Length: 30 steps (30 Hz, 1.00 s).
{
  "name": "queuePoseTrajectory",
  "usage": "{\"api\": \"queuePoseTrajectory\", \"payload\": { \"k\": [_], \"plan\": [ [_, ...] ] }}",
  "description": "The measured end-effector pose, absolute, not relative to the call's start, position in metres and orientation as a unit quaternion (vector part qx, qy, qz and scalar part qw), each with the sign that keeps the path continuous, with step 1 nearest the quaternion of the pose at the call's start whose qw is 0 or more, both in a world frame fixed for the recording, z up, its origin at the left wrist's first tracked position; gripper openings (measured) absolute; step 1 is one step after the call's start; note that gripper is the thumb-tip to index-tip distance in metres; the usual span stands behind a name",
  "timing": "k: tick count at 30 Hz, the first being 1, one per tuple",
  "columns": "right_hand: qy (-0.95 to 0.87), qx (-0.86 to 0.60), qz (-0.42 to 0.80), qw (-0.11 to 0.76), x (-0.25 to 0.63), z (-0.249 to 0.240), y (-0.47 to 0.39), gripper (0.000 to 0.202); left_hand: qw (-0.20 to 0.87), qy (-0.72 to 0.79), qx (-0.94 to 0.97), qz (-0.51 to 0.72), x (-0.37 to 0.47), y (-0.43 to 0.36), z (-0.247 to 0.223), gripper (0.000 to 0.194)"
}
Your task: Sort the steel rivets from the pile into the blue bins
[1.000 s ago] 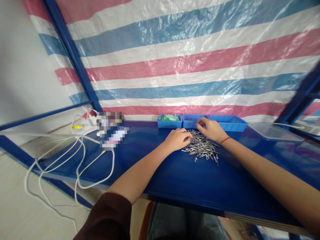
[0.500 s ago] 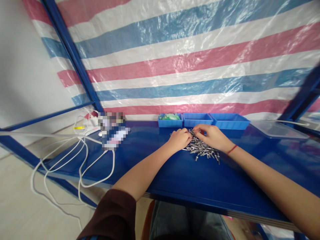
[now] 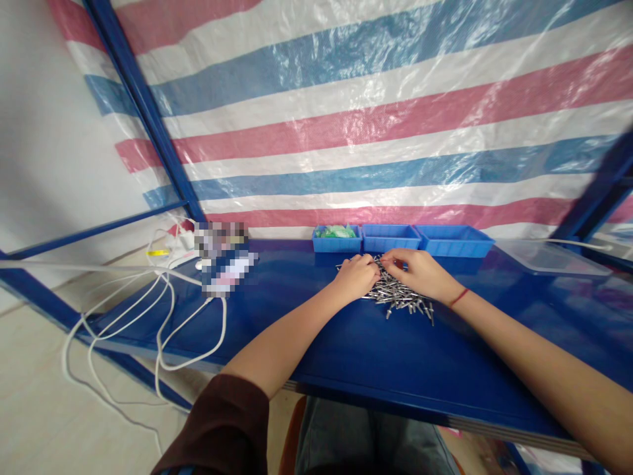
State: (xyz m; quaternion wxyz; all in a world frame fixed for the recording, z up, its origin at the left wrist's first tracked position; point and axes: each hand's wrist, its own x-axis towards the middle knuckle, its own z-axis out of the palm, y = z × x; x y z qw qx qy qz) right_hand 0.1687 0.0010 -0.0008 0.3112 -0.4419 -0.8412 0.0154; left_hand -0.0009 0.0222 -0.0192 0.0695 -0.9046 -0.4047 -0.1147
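In my head view, the silver metal pins (image 3: 401, 294) lie in a loose heap on the blue tabletop (image 3: 395, 369), just in front of three blue bins (image 3: 395, 243). I see the left hand (image 3: 357, 276) curled over the heap's left side; the right hand (image 3: 419, 271) bends in from the other side, fingertips close by — whether either grasps a pin, I can't tell.

Blue frame, striped backdrop

Facing me: plastic sheet (image 3: 346, 115), red/white/blue stripes, creased, glossy — bright glare streaks across it. Blue table (image 3: 376, 369) under it, shiny top. Blue left post (image 3: 145, 105) and right post (image 3: 601, 198) lean in my view; crossbar (image 3: 93, 230) off the left one. Far left — plain whitish wall (image 3: 39, 132), pale floor (image 3: 32, 376).
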Motion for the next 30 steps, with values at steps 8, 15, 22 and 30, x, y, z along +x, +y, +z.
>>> {"api": "queuePoseTrajectory", "payload": {
  "k": [8,15,22,30],
  "plan": [
    [-0.844,-0.441,0.014,0.306,0.168,0.0,0.001,0.021,0.066,-0.391,-0.91,-0.12,-0.004,0.023,-0.016,0.024],
    [-0.844,-0.446,0.013,0.299,0.168,0.0,0.001,0.023,0.074,-0.393,-0.91,-0.107,0.0,0.024,-0.022,0.028],
    [-0.856,-0.464,0.0,0.226,0.169,-0.013,0.008,0.023,0.073,-0.403,-0.908,-0.094,-0.001,0.023,-0.021,0.029],
    [-0.863,-0.457,-0.003,0.216,0.167,-0.014,0.007,0.024,0.049,-0.387,-0.916,-0.095,-0.002,0.026,-0.019,0.027]
  ]
}}
